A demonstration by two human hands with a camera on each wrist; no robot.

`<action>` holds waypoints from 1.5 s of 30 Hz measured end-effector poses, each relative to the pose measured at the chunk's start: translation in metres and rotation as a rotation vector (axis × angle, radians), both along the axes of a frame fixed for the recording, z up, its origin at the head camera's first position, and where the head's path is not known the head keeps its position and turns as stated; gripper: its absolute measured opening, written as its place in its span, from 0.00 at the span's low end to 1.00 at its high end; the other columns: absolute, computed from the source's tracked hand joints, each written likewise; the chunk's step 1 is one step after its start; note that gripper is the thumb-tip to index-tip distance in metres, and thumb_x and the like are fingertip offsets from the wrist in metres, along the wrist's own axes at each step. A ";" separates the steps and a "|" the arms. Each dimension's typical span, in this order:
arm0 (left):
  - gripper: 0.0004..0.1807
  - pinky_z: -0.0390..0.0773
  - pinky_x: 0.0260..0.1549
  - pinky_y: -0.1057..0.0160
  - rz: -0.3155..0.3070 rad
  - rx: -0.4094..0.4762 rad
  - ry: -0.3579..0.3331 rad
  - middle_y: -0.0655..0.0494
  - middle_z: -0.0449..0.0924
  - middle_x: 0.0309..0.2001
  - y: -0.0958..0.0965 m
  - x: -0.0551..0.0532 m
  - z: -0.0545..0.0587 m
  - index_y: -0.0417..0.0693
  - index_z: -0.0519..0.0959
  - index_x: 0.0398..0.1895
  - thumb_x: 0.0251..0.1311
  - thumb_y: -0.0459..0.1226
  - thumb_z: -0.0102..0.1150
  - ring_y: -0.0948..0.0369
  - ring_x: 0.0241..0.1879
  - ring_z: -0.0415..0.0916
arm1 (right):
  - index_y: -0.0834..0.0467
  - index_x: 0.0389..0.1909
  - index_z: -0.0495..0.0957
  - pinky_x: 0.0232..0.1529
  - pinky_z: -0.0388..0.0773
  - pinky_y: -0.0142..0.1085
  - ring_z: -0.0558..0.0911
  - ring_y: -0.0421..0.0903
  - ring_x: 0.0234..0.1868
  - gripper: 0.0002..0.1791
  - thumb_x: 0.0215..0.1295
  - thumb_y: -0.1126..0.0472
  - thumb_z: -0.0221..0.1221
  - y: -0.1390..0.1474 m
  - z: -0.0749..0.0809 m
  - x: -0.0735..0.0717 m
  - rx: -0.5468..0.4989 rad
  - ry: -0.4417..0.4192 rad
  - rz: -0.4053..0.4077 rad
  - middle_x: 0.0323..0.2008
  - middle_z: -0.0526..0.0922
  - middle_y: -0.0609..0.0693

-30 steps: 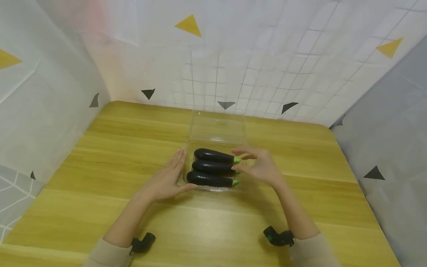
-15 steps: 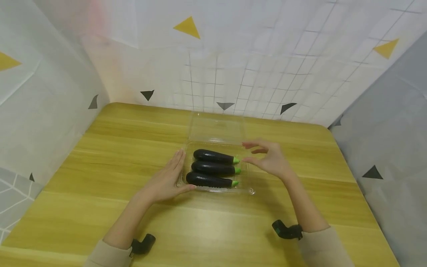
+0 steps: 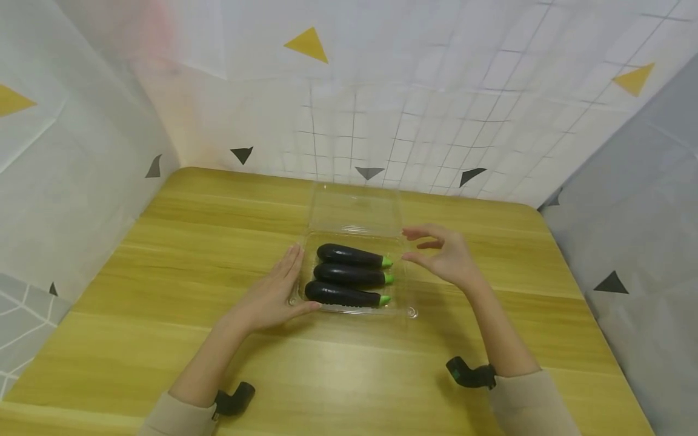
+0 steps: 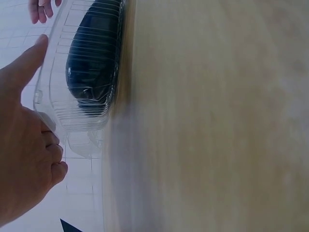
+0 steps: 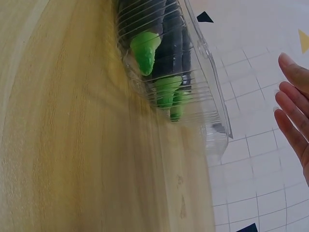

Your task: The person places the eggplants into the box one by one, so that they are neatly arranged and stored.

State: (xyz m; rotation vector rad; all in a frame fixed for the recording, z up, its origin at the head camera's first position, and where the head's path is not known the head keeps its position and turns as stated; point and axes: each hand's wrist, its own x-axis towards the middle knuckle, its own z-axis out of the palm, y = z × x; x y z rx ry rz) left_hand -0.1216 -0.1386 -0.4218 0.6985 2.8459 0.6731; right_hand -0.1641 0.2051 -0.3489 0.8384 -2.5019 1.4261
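Three dark purple eggplants (image 3: 349, 274) with green stems lie side by side in a clear plastic clamshell container (image 3: 401, 303), stems to the right. Its lid (image 3: 355, 206) is folded back toward the wall. My left hand (image 3: 269, 293) rests against the container's left side, fingers straight along the edge and thumb at the front rim. In the left wrist view, the thumb of that left hand (image 4: 24, 145) lies along the rim. My right hand (image 3: 444, 257) hovers just off the container's right side, holding nothing, thumb and fingers apart. The right wrist view shows the green stems (image 5: 145, 50) through the ribbed wall.
The container stands on a wood-grain table (image 3: 180, 260), toward its back half. A white wall covering (image 3: 245, 97) with grid lines and triangles rises behind the table, with grey-white sheets on both sides. Black devices (image 3: 235, 398) are worn on both wrists.
My right hand has drawn away from the eggplants' stems to the right, past the container's edge. The left hand and the eggplants look unmoved.
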 end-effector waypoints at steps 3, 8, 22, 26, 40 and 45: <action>0.60 0.47 0.69 0.50 -0.002 -0.001 -0.003 0.48 0.26 0.76 0.000 0.000 0.000 0.43 0.33 0.76 0.57 0.68 0.51 0.53 0.75 0.29 | 0.70 0.50 0.79 0.43 0.81 0.51 0.81 0.63 0.45 0.24 0.48 0.76 0.69 0.000 -0.001 0.000 0.002 0.001 -0.008 0.46 0.82 0.65; 0.61 0.46 0.70 0.51 -0.009 -0.003 -0.001 0.48 0.26 0.76 0.000 0.000 0.000 0.43 0.33 0.76 0.56 0.70 0.48 0.54 0.75 0.28 | 0.68 0.51 0.79 0.43 0.82 0.50 0.81 0.63 0.45 0.25 0.48 0.75 0.70 0.001 -0.002 0.000 0.004 0.000 -0.018 0.46 0.82 0.65; 0.60 0.47 0.70 0.51 -0.008 -0.014 0.000 0.48 0.26 0.76 0.000 0.000 0.001 0.42 0.33 0.76 0.56 0.70 0.48 0.53 0.75 0.29 | 0.68 0.51 0.79 0.43 0.80 0.54 0.80 0.64 0.46 0.24 0.49 0.75 0.69 0.000 -0.002 0.001 -0.008 -0.024 -0.025 0.46 0.82 0.67; 0.60 0.47 0.69 0.50 -0.001 -0.010 -0.008 0.48 0.26 0.76 0.000 0.000 0.002 0.43 0.33 0.76 0.57 0.69 0.50 0.52 0.74 0.30 | 0.69 0.51 0.79 0.44 0.80 0.55 0.80 0.65 0.46 0.24 0.50 0.75 0.69 0.000 -0.001 0.001 -0.008 -0.026 -0.025 0.47 0.81 0.67; 0.60 0.47 0.70 0.51 0.004 -0.009 0.006 0.48 0.27 0.76 0.000 0.000 0.001 0.43 0.33 0.76 0.56 0.68 0.51 0.53 0.75 0.30 | 0.67 0.51 0.79 0.44 0.81 0.50 0.82 0.54 0.46 0.23 0.51 0.73 0.69 0.000 -0.001 0.004 0.024 -0.035 -0.044 0.46 0.83 0.62; 0.61 0.46 0.70 0.52 -0.001 -0.019 0.010 0.48 0.26 0.77 0.000 0.000 0.000 0.43 0.33 0.76 0.56 0.70 0.48 0.54 0.75 0.29 | 0.68 0.51 0.79 0.45 0.80 0.53 0.80 0.64 0.47 0.23 0.51 0.74 0.69 0.002 -0.004 0.001 0.016 -0.050 -0.035 0.47 0.81 0.66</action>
